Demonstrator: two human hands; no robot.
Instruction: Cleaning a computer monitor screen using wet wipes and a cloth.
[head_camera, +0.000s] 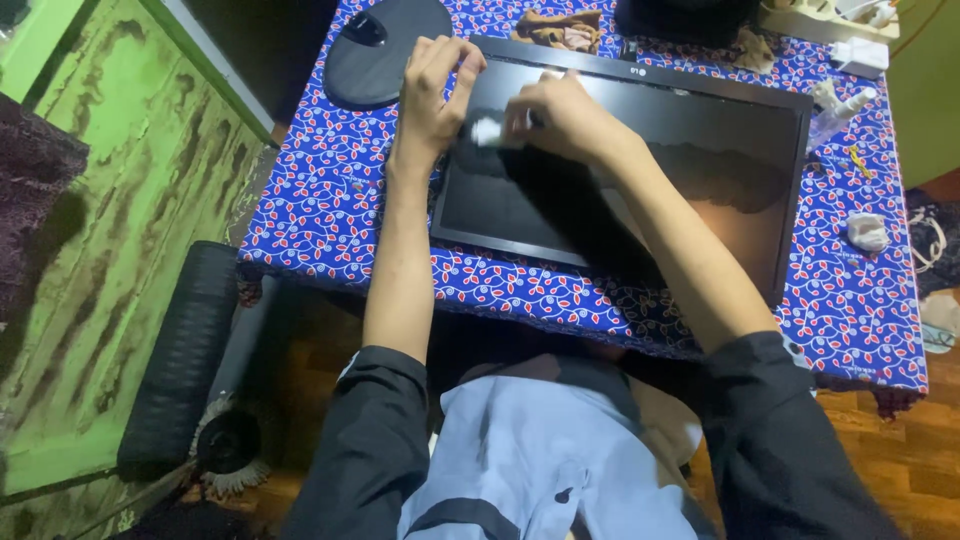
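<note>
Two hands: left hand (432, 92) and right hand (560, 118), apparently pinching one white wad (487, 131), on one monitor (700, 150).

Monitor (640, 170) screen is glossy dark glass, mirrors my arms, with a smooth black plastic bezel. Wad (486, 131) under my fingers (520, 118) looks like soft white tissue. Table (330, 190) cover is printed cotton cloth, matt. Floor (920, 450) is polished wood.

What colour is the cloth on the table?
The tablecloth is blue with red and white flowers and vines, seen in the head view.
</note>
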